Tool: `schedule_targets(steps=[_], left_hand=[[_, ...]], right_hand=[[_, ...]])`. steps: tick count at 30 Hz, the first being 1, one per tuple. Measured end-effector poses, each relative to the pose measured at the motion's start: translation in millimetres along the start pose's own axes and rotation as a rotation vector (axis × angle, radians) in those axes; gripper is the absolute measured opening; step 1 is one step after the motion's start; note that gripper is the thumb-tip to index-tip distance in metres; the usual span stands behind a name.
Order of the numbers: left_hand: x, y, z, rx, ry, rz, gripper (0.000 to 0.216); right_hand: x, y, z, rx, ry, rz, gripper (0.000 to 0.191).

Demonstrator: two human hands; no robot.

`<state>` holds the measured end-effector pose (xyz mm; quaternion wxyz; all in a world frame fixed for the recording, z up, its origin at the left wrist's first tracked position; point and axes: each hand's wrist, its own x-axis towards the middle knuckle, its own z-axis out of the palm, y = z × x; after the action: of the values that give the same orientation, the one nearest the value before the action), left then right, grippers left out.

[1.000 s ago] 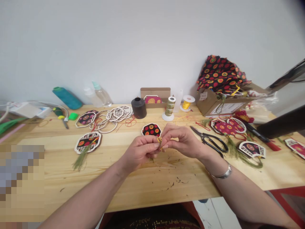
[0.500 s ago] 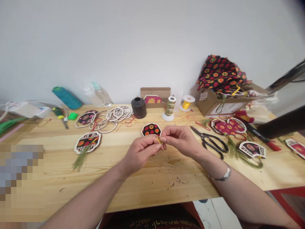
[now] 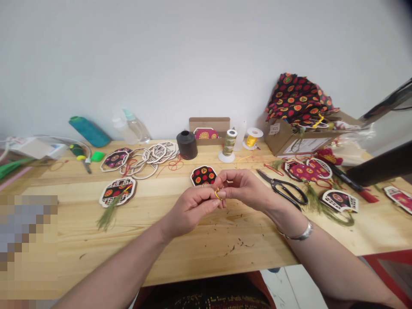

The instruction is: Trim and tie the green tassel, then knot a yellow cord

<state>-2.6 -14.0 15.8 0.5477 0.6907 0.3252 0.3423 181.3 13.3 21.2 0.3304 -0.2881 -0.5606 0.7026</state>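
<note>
Between my two hands is a small loop of yellow cord (image 3: 218, 194), wound at the left fingertips. My left hand (image 3: 197, 209) is closed, with thumb and index finger pinching the cord. From the other side my right hand (image 3: 240, 189) pinches it too, thumb against fingers, a silver bracelet on that wrist. Just behind the fingers, an ornament of black floral fabric in a pale frame (image 3: 203, 175) lies on the table, its near edge partly hidden by my hands. The cord's ends are hidden in my fingers.
Black-handled scissors (image 3: 286, 189) lie right of my hands. A tasselled ornament (image 3: 117, 192) lies to the left. Behind stand a black spool (image 3: 186, 145), an olive thread cone (image 3: 229, 143) and a yellow cord spool (image 3: 252, 138). A cardboard box (image 3: 289, 142) with fabric is at the back right.
The yellow loop shows larger and sits slightly further right and lower at the left fingertips. My fingers have shifted only a little; both hands stay pinched together.
</note>
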Motion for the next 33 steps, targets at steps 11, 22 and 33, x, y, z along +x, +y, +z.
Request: schedule_targets(steps=[11, 22, 33], left_hand=[[1.7, -4.0, -1.9, -0.014, 0.015, -0.021, 0.017], [1.9, -6.2, -1.4, -0.053, 0.056, -0.078, 0.018], [6.0, -12.2, 5.3, -0.358, 0.270, -0.237, 0.018]], right_hand=[[1.2, 0.6, 4.9, -0.126, 0.122, -0.051, 0.027], [1.0, 1.8, 7.2, -0.176, 0.121, -0.084, 0.019], [7.1, 11.2, 11.3, -0.246, 0.374, -0.155, 0.024]])
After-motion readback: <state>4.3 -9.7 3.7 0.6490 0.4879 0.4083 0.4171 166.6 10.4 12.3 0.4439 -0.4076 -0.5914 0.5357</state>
